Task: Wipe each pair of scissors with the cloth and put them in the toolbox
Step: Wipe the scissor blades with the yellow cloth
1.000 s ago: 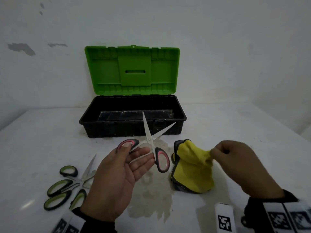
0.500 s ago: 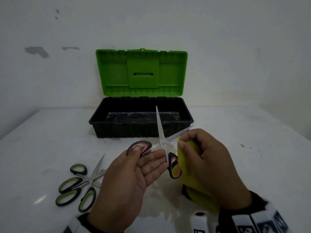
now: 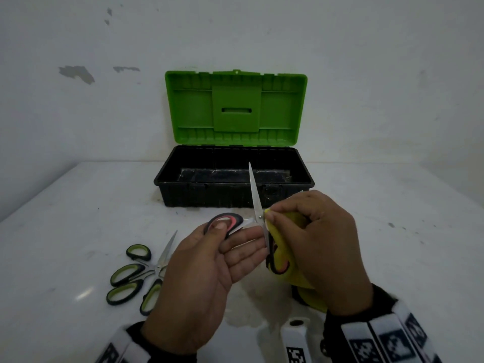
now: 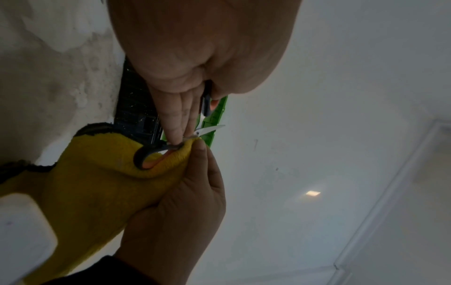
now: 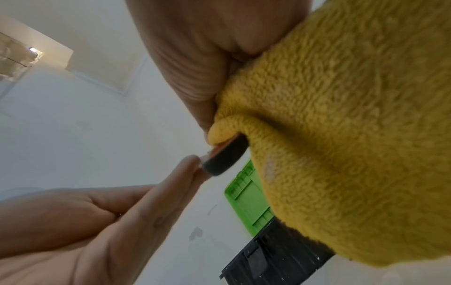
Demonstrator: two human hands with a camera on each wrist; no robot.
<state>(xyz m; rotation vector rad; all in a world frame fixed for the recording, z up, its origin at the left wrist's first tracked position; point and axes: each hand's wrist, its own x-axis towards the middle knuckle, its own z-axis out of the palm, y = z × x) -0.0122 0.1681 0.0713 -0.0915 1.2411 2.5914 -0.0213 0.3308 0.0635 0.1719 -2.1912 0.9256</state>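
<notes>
1. Left hand (image 3: 207, 268) pinches the red-handled scissors (image 3: 255, 203), thumb on one loop, blades spread, above the table (image 3: 78, 205).
2. Right hand (image 3: 314, 239) clamps the yellow cloth (image 3: 285, 247) around the pivot and other loop.
3. Open toolbox (image 3: 233, 200) behind; green-handled scissors (image 3: 133, 279) lie left.

A bare, dim room that reads as a plain utility or workshop corner, though nothing settles it. A stained white surface (image 3: 78, 205) meets a scuffed white wall (image 3: 366, 74) with paint flaked off at about 10 o'clock. A green-lidded plastic toolbox (image 3: 235, 106) stands open at 12 o'clock against that wall. The wrist views show a pale ceiling with a moulding line and one small light (image 4: 313, 193).
</notes>
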